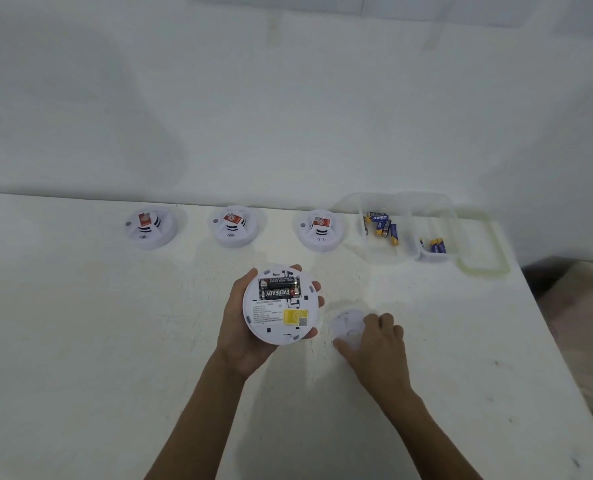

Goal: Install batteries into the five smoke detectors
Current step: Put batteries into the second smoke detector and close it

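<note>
My left hand [239,327] holds a white smoke detector [281,306] with its back turned up. Two black batteries [280,289] lie in its open compartment, above a yellow label. My right hand [374,341] rests on the table with its fingers curled on a white round cover plate [348,325] just right of the detector. Three more white detectors [149,227] [234,225] [319,229] stand in a row along the far edge, each face up with a red sticker.
A clear plastic box [409,230] at the back right holds several blue and yellow batteries [385,227] in two compartments; its lid [482,244] lies beside it. The white table [80,341] ends at the right, where the floor shows. A white wall rises behind.
</note>
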Tool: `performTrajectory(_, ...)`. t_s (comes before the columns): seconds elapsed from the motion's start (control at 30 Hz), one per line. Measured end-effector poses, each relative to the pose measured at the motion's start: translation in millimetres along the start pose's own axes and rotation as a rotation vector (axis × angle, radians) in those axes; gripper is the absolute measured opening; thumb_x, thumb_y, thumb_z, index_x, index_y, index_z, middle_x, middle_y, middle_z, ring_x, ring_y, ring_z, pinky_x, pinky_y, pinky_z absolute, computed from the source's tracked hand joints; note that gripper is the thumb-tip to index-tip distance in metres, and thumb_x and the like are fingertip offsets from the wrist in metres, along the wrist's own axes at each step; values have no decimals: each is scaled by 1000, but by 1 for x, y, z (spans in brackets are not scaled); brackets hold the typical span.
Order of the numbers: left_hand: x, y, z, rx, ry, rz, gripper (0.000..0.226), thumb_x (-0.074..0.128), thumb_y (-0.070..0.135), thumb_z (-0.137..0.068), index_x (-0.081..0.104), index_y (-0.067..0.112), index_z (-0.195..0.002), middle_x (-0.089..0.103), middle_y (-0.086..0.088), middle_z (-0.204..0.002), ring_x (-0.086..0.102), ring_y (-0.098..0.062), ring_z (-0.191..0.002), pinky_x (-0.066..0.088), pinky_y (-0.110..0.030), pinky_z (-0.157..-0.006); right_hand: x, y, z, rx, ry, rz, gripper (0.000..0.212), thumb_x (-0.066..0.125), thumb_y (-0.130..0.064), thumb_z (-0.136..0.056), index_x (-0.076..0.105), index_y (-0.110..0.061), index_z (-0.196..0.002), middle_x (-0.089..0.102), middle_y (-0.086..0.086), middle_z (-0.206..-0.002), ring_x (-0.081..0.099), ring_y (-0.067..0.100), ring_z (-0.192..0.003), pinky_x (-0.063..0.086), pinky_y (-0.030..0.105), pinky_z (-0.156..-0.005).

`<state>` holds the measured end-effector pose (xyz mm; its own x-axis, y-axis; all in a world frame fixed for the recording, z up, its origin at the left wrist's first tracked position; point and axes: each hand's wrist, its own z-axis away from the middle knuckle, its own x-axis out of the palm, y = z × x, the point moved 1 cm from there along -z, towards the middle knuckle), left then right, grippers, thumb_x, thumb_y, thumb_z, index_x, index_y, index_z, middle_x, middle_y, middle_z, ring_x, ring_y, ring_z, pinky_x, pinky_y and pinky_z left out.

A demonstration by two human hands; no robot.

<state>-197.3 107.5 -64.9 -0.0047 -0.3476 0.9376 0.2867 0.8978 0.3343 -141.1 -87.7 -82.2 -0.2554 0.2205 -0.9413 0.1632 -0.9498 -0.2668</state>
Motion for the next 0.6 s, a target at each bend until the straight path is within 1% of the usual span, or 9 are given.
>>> performTrajectory(0.07,0,-1,0,-3,-6,-8,60,37,44,-96,36,6,-142,37,-25,-144,34,-43,-133,27,-58,-107,-1,1,-4,24,-7,-80,63,62,-56,-80,43,-14,-122,46,1,-119,43,16,-103,42,26,-89)
performTrajectory(0.1,0,-1,0,-6,5,-10,59,38,44,-96,36,6,-142,37,-25,-144,35,-43,-133,28,-58,-107,-1,1,-5,15,4,-116,55,63,-51,-82,44,-15,-118,46,1,-116,42,15,-99,41,24,-86)
performTrajectory(0.17,1,0,0,-10,14,-20,59,40,44,-95,37,7,-141,38,-25,-144,36,-43,-132,30,-58,-107,1,-1,-6,-74,84,-176,23,64,-32,-87,51,-16,-98,52,1,-100,41,12,-86,35,17,-73)
performTrajectory(0.2,1,0,0,-8,20,-30,59,41,45,-95,38,7,-141,39,-24,-144,36,-43,-132,31,-58,-106,2,-2,-5,-107,102,-220,18,65,-23,-88,48,-19,-83,52,-2,-88,41,11,-78,31,14,-66)
performTrajectory(0.27,3,1,1,-6,31,-47,59,43,45,-94,41,9,-140,41,-23,-143,38,-42,-131,32,-58,-105,1,-2,-2,-106,60,-310,31,63,-17,-88,40,-24,-70,45,-9,-73,41,7,-66,29,10,-60)
performTrajectory(0.37,1,1,2,-3,20,-36,59,40,45,-95,40,8,-140,41,-23,-143,38,-42,-131,30,-57,-105,-10,-3,-2,-56,45,-471,28,61,-16,-90,43,-19,-69,46,-7,-65,43,5,-58,32,11,-56)
performTrajectory(0.43,1,1,3,2,25,-44,59,39,46,-95,39,8,-141,40,-24,-143,37,-42,-132,29,-58,-106,-22,-6,-2,-20,53,-613,33,61,-16,-89,40,-17,-63,46,-2,-59,45,10,-55,35,14,-55)
performTrajectory(0.5,1,0,3,2,12,-33,60,38,46,-96,37,7,-142,38,-24,-144,35,-42,-133,26,-57,-107,-34,-11,0,4,36,-746,36,63,-19,-88,39,-15,-61,46,2,-57,48,15,-57,41,20,-56)
performTrajectory(0.6,3,-1,3,-15,36,-38,59,41,46,-94,41,8,-140,42,-24,-142,39,-42,-130,31,-57,-106,-54,-22,7,24,-17,-917,33,65,-24,-87,43,-11,-65,47,3,-59,46,14,-58,45,27,-61)
